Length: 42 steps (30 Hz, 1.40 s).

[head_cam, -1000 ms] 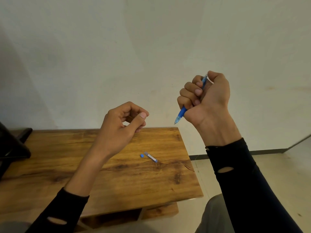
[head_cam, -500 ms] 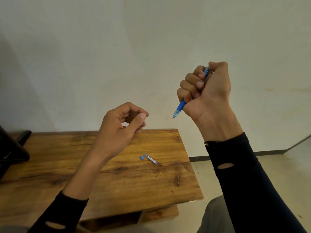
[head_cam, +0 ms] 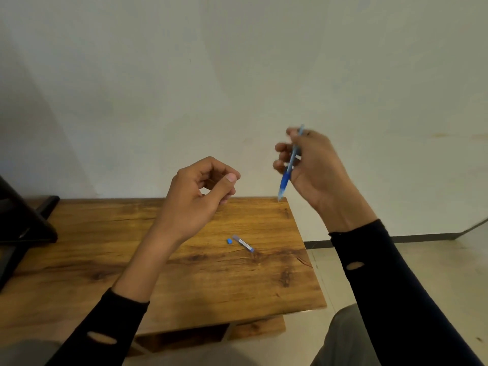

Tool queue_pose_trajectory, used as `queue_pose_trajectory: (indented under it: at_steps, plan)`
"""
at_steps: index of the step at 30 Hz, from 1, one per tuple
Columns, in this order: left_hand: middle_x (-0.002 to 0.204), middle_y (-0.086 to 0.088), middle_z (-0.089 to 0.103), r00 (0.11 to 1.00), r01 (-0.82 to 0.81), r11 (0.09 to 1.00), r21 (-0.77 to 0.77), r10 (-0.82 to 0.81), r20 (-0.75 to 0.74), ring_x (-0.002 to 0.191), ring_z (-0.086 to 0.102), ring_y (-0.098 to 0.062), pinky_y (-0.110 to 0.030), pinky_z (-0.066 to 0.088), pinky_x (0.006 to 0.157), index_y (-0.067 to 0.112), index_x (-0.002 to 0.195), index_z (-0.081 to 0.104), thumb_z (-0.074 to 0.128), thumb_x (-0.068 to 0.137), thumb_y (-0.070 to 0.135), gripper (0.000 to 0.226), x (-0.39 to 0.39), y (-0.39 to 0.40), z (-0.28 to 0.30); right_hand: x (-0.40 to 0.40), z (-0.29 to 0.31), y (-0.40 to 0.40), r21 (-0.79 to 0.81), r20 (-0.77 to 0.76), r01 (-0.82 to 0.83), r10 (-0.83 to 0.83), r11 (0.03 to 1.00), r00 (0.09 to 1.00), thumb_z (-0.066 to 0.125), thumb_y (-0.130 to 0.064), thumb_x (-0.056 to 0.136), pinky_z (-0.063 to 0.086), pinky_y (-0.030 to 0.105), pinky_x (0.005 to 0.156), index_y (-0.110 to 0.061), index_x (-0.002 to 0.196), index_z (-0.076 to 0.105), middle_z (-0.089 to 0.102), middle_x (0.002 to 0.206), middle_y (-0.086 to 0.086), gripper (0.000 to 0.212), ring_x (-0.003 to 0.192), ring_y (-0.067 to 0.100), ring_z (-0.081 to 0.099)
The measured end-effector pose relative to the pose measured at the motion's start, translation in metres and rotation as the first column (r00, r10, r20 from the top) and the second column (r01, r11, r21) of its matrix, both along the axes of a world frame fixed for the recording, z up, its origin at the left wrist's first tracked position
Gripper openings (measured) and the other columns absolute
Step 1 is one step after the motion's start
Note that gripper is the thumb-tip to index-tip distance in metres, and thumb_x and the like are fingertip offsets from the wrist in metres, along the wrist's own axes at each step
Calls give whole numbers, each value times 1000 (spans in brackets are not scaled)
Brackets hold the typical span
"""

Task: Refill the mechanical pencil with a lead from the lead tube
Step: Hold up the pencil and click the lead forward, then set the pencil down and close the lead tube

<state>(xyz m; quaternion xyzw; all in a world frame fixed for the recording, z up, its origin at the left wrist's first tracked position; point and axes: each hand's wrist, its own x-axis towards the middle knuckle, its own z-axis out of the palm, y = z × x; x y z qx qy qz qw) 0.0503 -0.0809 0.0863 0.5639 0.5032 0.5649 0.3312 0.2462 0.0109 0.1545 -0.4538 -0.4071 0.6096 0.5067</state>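
My right hand holds a blue mechanical pencil above the table's far right corner, tip pointing down; the hand is blurred and its fingers look loosened around the barrel. My left hand hovers over the table with thumb and fingers curled together; whether it pinches anything I cannot tell. The lead tube lies on the wooden table with its small blue cap beside its left end.
A black stand or device occupies the table's left edge. A white wall rises directly behind the table. Tiled floor lies to the right, past the table's right edge. My knee shows at the bottom right.
My right hand has turned from a tight fist around the pencil to a looser grip, and the pencil now points more steeply down. My left hand has barely moved.
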Motion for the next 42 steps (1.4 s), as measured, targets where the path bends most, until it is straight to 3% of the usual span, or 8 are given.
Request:
queue_pose_trajectory:
  at_steps: [7,11,15,24,27,37,40,42]
  plan:
    - [83,-10,76,1000,17,998,-68,-17,3,79,74,-23,-33,65,74,13,100,77,68,103,14,10,2,5,-19,17,-136,30,-190,363,177,-99,966,926,68,-8,104,64,30,61,0,116,69,62,103,16,15,77,20,62]
    - [83,-10,76,999,34,991,-126,-36,-17,80,74,-19,-33,66,75,14,101,78,69,103,15,9,6,7,-31,23,-192,34,-46,795,98,-23,994,607,80,-17,97,67,44,78,-12,91,66,72,94,12,15,85,28,74]
    - [85,-8,77,998,49,986,-157,-55,-36,85,74,-29,-39,66,77,16,104,78,69,103,18,9,7,9,-39,16,-220,45,-31,937,-128,73,991,341,84,-27,93,43,22,53,-19,80,60,60,75,-3,28,66,12,62]
    - [84,-2,78,997,53,982,-182,-62,-45,79,75,-13,-26,65,75,19,103,78,69,103,20,9,4,14,-48,6,-253,56,-70,956,-214,127,974,264,90,-29,86,34,20,55,-25,95,55,55,83,-9,36,71,7,51]
    - [86,-6,78,998,46,983,-178,-54,-43,83,75,-23,-29,65,75,19,103,78,69,103,20,10,2,15,-49,4,-253,50,-65,954,-249,133,966,267,89,-28,88,35,21,58,-26,98,52,58,92,-4,39,75,8,51]
    - [82,0,79,997,18,973,-232,-33,-64,75,73,-8,-28,63,72,25,98,78,69,103,25,11,-2,21,-69,-21,-245,11,-49,995,-548,-6,835,-100,74,-42,97,39,35,66,-24,78,48,56,86,-3,37,83,23,59]
    - [80,7,79,997,-28,954,-299,6,-73,75,73,-5,-35,64,77,30,93,78,70,100,32,11,-9,24,-83,-26,-243,9,-38,997,-495,-1,868,-79,73,-44,96,35,32,59,-27,73,39,53,79,-4,45,69,18,52]
    - [76,10,79,996,-86,922,-377,65,-68,77,72,-10,-50,63,88,29,90,79,69,97,35,14,-13,27,-93,-28,-235,10,29,999,-433,-16,901,32,75,-44,93,29,28,52,-26,72,46,57,74,-5,40,62,15,51]
